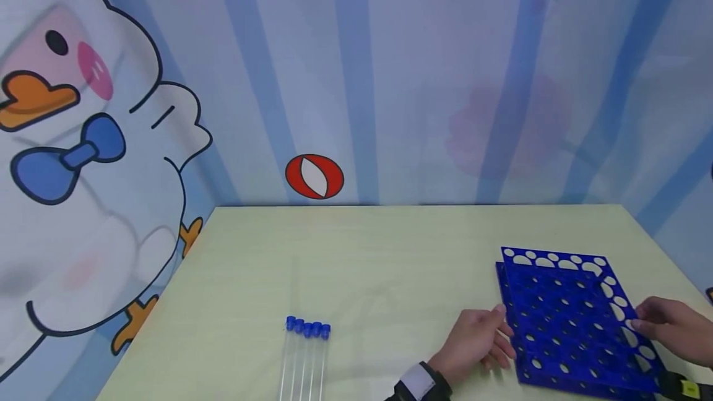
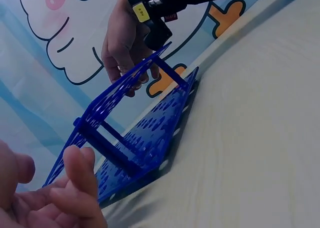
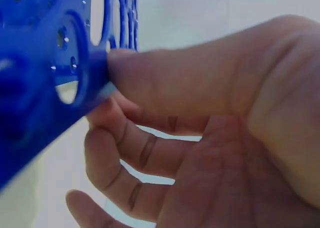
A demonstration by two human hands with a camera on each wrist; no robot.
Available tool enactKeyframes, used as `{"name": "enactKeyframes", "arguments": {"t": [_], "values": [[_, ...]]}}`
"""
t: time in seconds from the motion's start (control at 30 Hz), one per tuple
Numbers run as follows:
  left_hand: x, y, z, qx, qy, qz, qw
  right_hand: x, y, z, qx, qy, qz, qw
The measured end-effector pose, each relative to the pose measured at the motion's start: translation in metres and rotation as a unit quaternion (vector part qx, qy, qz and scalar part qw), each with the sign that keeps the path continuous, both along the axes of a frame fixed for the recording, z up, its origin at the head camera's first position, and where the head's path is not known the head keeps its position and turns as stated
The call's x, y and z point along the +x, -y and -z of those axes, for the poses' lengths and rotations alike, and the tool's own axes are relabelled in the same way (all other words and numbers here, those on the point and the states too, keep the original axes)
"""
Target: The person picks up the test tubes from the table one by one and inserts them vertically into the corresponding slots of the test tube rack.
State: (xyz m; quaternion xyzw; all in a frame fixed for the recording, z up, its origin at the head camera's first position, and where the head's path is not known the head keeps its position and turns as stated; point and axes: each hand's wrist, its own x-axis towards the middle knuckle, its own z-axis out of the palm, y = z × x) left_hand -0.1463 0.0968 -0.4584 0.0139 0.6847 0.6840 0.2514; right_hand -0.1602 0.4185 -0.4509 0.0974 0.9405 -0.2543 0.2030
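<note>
A blue test tube rack (image 1: 574,320), with two plates full of round holes joined by posts, stands at the table's right side. My right hand (image 1: 676,330) pinches the right edge of its upper plate; in the right wrist view the thumb (image 3: 165,78) presses on the edge and the fingers curl below. By the rack's left edge is my left hand (image 1: 473,342), fingers loosely bent and nothing in its grasp. The left wrist view shows the left hand (image 2: 60,203) in front of one end of the rack (image 2: 150,143), with the gap between plates visible.
Several clear test tubes (image 1: 303,364) with blue caps lie side by side on the pale table (image 1: 356,265), left of my left hand. Behind the table hangs a blue striped backdrop (image 1: 412,79) with a printed duck. Both wrists carry black straps.
</note>
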Motion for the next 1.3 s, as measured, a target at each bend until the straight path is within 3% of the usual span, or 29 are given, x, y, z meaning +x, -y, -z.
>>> {"name": "enactKeyframes", "arguments": {"t": [0.1,0.27,0.43,0.63,0.87,1.1,1.3], "values": [[-0.006,0.005,-0.003,-0.020,-0.004,-0.023,0.9995,-0.002,0.027,-0.014,-0.020,-0.025,-0.047,0.998],[-0.014,0.016,-0.004,-0.045,-0.030,-0.051,0.9973,-0.003,0.063,-0.034,-0.043,-0.030,-0.081,0.995],[-0.015,0.032,-0.007,-0.051,-0.051,-0.059,0.9957,-0.005,0.087,-0.041,-0.061,-0.019,-0.098,0.993],[-0.016,0.064,-0.010,-0.047,-0.041,-0.055,0.9966,-0.004,0.107,-0.049,-0.123,0.002,-0.141,0.982],[-0.008,0.100,-0.013,-0.035,-0.042,-0.055,0.9970,0.001,0.137,-0.049,-0.174,0.023,-0.168,0.970],[0.005,0.133,-0.020,-0.042,-0.023,-0.039,0.9981,0.008,0.173,-0.046,-0.147,0.030,-0.135,0.979],[0.016,0.159,-0.021,-0.032,-0.010,-0.039,0.9987,0.013,0.198,-0.047,-0.110,0.036,-0.137,0.984]]}}
